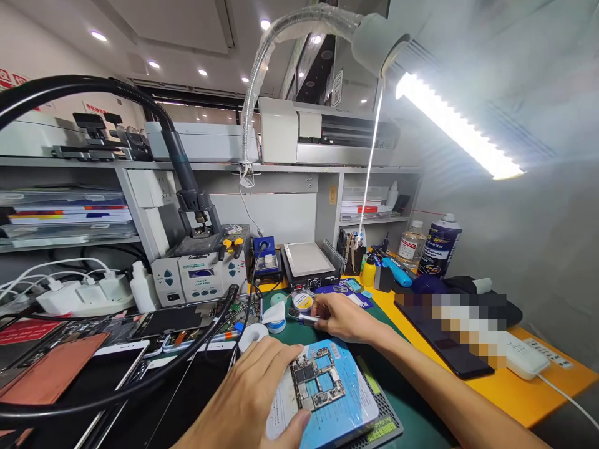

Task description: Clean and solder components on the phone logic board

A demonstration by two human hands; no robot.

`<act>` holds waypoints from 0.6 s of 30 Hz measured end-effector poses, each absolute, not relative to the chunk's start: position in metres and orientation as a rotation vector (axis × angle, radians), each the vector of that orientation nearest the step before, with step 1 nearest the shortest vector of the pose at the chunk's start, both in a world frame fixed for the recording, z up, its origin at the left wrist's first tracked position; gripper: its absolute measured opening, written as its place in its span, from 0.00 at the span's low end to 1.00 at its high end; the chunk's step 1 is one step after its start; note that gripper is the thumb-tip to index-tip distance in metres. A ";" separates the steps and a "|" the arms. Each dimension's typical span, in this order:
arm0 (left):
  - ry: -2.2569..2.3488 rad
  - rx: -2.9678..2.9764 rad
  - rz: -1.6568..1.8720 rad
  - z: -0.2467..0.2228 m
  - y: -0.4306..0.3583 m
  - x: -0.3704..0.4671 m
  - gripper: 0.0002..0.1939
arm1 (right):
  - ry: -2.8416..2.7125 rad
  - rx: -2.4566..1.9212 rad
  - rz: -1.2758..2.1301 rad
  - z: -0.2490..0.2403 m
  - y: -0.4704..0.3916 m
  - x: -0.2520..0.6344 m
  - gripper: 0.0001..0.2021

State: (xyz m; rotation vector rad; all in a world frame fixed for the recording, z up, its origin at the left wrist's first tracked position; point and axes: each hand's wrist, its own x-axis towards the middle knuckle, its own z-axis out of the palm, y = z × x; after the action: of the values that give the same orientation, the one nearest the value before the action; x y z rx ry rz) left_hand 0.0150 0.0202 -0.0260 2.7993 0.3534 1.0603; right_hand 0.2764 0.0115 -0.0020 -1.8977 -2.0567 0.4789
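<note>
Circuit board (318, 379) flat on a blue box (358, 390), left hand (262, 383) half open, thumb and fingers at the board's left edge, right hand (337, 317) pinching a small tool (305, 318).

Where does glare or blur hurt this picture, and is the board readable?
Head view: the lamp burns out white, haze washing the wall around it; head view: square pixelation hides a strip beside the dark phone; head view: the circuit board is lit and fairly sharp, its tiny parts too small to read.
</note>
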 end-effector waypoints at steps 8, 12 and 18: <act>0.366 2.797 1.043 -0.025 0.015 0.012 0.34 | -1.862 -1.929 0.468 0.010 0.010 0.282 0.13; 0.391 2.789 1.025 -0.023 0.014 0.012 0.34 | -1.577 -2.006 0.378 0.027 0.009 0.320 0.15; 0.396 2.822 1.003 -0.017 0.013 0.012 0.33 | -1.285 -2.071 0.477 0.023 0.012 0.359 0.16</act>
State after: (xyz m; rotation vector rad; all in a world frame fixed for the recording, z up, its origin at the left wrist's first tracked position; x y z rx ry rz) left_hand 0.0115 0.0126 -0.0170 2.8222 0.3962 1.0033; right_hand 0.3595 0.0121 0.0231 -2.0709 -1.2847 0.4770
